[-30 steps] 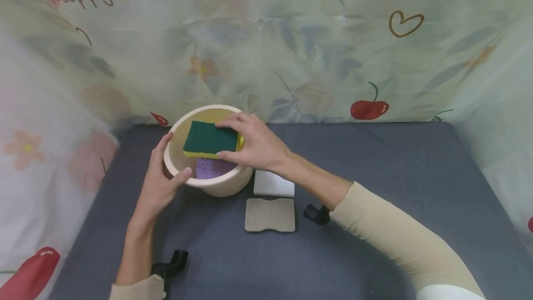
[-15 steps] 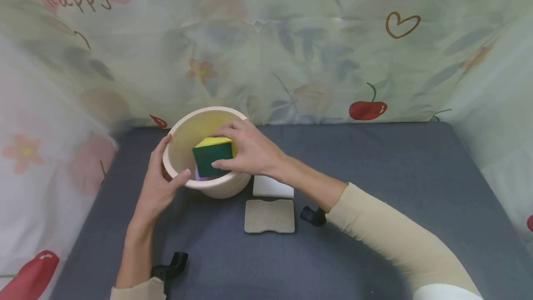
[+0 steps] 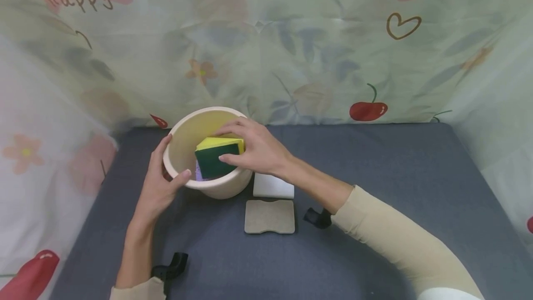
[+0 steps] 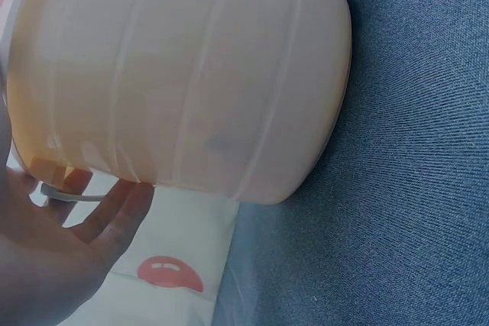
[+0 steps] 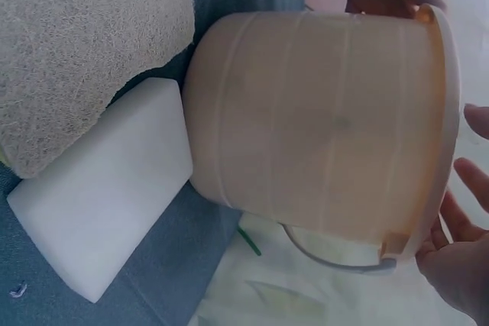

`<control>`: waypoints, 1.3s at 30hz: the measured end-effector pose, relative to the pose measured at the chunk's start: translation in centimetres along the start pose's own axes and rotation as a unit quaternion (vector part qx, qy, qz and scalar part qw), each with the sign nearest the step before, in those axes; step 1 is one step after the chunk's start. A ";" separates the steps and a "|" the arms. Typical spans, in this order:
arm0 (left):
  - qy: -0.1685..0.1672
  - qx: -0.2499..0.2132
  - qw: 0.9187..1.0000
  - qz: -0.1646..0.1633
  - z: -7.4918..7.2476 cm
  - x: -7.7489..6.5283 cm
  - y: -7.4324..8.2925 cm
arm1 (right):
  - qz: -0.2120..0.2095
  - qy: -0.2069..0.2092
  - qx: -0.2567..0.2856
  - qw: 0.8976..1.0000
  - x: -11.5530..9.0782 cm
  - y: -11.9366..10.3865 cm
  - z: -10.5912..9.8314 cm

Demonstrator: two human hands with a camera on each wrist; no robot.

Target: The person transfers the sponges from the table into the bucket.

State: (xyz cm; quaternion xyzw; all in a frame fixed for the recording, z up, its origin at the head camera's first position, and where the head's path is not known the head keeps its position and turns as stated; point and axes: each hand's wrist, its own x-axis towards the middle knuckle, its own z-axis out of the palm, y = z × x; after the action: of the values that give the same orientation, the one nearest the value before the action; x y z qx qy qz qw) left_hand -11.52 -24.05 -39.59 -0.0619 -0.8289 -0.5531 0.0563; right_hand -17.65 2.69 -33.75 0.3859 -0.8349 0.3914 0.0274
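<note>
A cream plastic bucket (image 3: 222, 190) with a handle stands on the dark cloth. My left hand (image 3: 156, 189) grips its left rim, thumb on the rim and fingers along the outer wall (image 4: 206, 74). My right hand (image 3: 262, 149) holds a green-and-yellow scouring sponge (image 3: 212, 161) inside the mouth, thumb on the green face and fingers over the yellow side. The sponge stands tilted on its edge. Beneath it, a purple sponge (image 3: 199, 171) shows only in part. In the right wrist view, the right fingers reach over the bucket's rim (image 5: 451, 97), and the held sponge is hidden.
Right beside the bucket lies a white block (image 3: 272, 188). In front of it is a grey scouring pad (image 3: 269, 216) with notched long sides. Black wrist mounts (image 3: 170, 265) sit on both forearms. A printed curtain (image 3: 316, 59) encloses the back and sides of the table.
The green-and-yellow sponge has turned from lying flat over the mouth to standing on edge, lower in the bucket, then shifted slightly right. The left hand has stayed on the rim.
</note>
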 end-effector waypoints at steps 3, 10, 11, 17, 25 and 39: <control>-0.001 0.003 1.000 -0.001 0.0 0.0 0.0 | -0.008 0.010 0.005 1.000 -0.3 0.1 -0.2; -0.001 0.000 1.000 0.002 0.0 -0.1 0.0 | -0.003 0.033 0.016 0.999 -1.2 0.6 -1.0; -0.001 0.000 1.000 0.002 0.0 -0.1 0.0 | -0.003 0.036 0.018 0.999 -1.4 0.7 -1.1; 0.002 -0.001 1.000 0.007 0.0 0.0 0.0 | -0.013 0.060 0.020 0.998 -2.5 1.5 -1.9; 0.002 0.001 1.000 0.005 0.0 -0.1 0.1 | 0.014 0.065 0.029 0.997 -4.1 2.6 -2.5; 0.001 -0.003 1.000 0.000 0.0 -0.1 0.2 | 0.056 0.048 0.026 0.997 -5.9 3.6 -3.4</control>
State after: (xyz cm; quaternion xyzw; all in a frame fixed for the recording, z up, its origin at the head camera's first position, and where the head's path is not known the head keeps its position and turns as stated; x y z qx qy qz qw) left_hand -11.37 -23.96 -39.44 -0.0614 -0.8270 -0.5560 0.0570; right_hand -16.73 10.05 -35.74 0.3196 -0.8425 0.4322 0.0352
